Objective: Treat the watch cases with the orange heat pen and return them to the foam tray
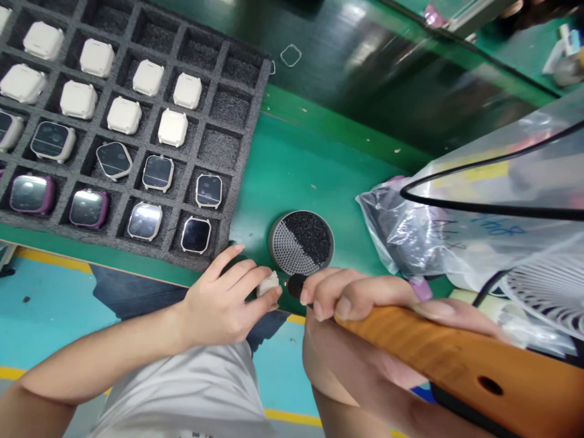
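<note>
My left hand (228, 298) is closed on a small cream watch case (268, 285), held at the front edge of the green bench; fingers hide much of it. In my right hand (365, 295) is an orange electric screwdriver (406, 337) with a black nose. Its tip points left at the watch case; I cannot tell whether they touch. Just beyond both hands sits a round grey dish (292, 250) with a dimpled floor, partly covered by tiny black pieces that look like screws (310, 234).
At left lies a grey foam tray (228, 182) holding several watch cases, white, cream-framed and purple. A thin square ring (291, 55) rests on the dark strip behind. Clear plastic bags (438, 201), a black cable (493, 210) and a white fan (547, 280) crowd the right.
</note>
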Motion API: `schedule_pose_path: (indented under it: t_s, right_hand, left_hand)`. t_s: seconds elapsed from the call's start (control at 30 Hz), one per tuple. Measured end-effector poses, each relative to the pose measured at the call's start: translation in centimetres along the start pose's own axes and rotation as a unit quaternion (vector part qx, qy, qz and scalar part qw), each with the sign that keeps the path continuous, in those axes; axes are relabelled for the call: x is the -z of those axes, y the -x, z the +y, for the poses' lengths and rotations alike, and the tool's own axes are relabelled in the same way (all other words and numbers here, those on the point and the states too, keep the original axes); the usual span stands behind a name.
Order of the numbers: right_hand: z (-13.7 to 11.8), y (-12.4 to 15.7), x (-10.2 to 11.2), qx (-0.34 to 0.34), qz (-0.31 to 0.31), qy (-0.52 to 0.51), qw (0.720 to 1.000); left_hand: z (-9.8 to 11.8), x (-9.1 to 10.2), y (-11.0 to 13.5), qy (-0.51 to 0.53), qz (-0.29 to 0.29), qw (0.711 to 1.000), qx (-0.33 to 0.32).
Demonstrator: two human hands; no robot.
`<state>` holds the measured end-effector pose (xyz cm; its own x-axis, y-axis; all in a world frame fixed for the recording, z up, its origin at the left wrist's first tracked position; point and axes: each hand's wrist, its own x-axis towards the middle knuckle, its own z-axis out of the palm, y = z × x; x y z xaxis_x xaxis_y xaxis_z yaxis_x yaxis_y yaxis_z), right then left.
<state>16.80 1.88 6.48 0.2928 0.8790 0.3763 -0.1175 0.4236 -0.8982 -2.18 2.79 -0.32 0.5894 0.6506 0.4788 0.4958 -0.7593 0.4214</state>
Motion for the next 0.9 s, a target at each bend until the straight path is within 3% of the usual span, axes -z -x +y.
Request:
schedule_pose_path:
  t_s: [0.17, 0.33, 0.53, 0.9]
  right_hand:
    - [0.1, 0.1, -0.2, -0.019, 0.004, 0.012, 1.0]
    - [0.5, -0.2, -1.1, 0.013, 0.021, 0.009, 1.0]
    - [0.2, -0.4, -1.1, -0.007, -0.033, 0.012, 0.999]
    - [0.0, -0.5, -0.7, -0.057, -0.052, -0.026, 0.997]
  left_hand:
    - [0.0, 0.0, -0.1, -0.001, 0.007, 1.0, 0.0]
    - [0.0, 0.0, -0.1, 0.0, 0.006, 1.0, 0.002]
    - [0.1, 0.1, -0.1, 0.001, 0.012, 1.0, 0.002]
    - [0.0, 0.0, -0.4, -0.004, 0.019, 1.0, 0.0]
